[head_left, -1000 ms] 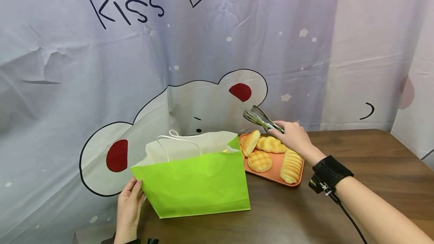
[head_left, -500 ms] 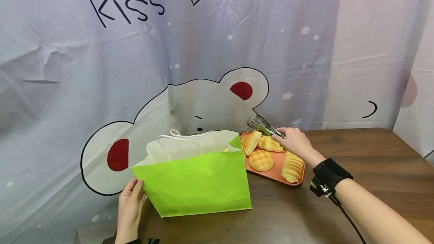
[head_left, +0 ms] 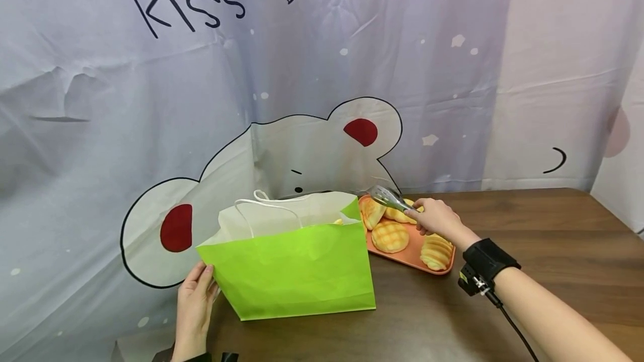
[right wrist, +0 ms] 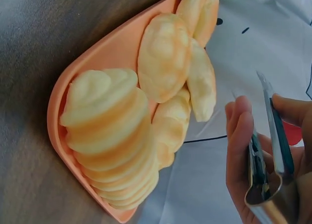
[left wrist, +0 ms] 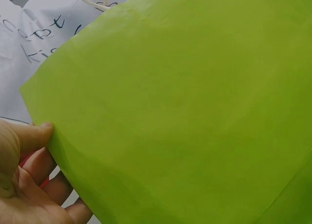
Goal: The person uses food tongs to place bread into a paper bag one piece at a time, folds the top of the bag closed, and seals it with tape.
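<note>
A bright green paper bag [head_left: 297,275] with white string handles stands on the table; a bit of something yellow shows at its right opening. At its left side edge my left hand [head_left: 193,300] pinches the paper, thumb on the front and fingers behind. Metal tongs [head_left: 388,198] are gripped in my right hand [head_left: 436,218], which hovers over an orange tray [head_left: 410,251]. Nothing shows between the spread tong arms in the right wrist view. On the tray lie a ridged bread roll [right wrist: 112,141], a round criss-cross bun [head_left: 389,236], a wedge-shaped bread [head_left: 372,213] and a knobbly long bread [right wrist: 170,124].
The wooden table [head_left: 543,239] extends to the right of the tray. Behind it hangs a printed curtain [head_left: 312,71] with a bear drawing. A black band [head_left: 490,264] with a camera and cable sits on the right wrist. The bag partly covers the tray's left end.
My right hand has lowered with the tongs, bringing their tips from above the tray down near the breads at its back. My left hand keeps its pinch on the bag.
</note>
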{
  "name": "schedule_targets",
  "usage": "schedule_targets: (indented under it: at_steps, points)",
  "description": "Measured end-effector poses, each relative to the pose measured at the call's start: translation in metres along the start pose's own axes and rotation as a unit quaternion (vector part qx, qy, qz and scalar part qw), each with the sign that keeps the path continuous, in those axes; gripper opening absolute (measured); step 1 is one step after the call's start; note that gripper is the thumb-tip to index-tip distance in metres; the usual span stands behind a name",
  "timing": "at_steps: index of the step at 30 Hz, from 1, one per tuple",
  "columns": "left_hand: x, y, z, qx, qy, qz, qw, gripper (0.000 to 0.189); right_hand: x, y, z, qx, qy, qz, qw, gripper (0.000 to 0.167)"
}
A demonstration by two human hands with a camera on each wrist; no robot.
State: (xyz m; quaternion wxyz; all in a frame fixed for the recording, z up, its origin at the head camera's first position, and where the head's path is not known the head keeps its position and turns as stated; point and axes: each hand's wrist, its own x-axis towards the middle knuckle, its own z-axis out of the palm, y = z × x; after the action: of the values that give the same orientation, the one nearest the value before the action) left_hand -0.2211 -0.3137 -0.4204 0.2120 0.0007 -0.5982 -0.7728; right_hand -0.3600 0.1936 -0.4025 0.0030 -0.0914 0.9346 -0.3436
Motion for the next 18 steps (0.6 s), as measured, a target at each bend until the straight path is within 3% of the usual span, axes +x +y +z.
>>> schedule_targets:
  at_steps: [6, 18]
  points:
    - [0.0, 0.0, 0.001, 0.002, 0.003, -0.006, 1.0, 0.026, 0.003, 0.006, 0.005, 0.031, -0.037, 0.022, 0.9986, 0.047]
    - [0.0, -0.001, 0.002, 0.001, 0.013, -0.004, 0.9999, 0.026, 0.007, 0.014, 0.011, 0.036, -0.101, 0.032, 0.9937, 0.045]
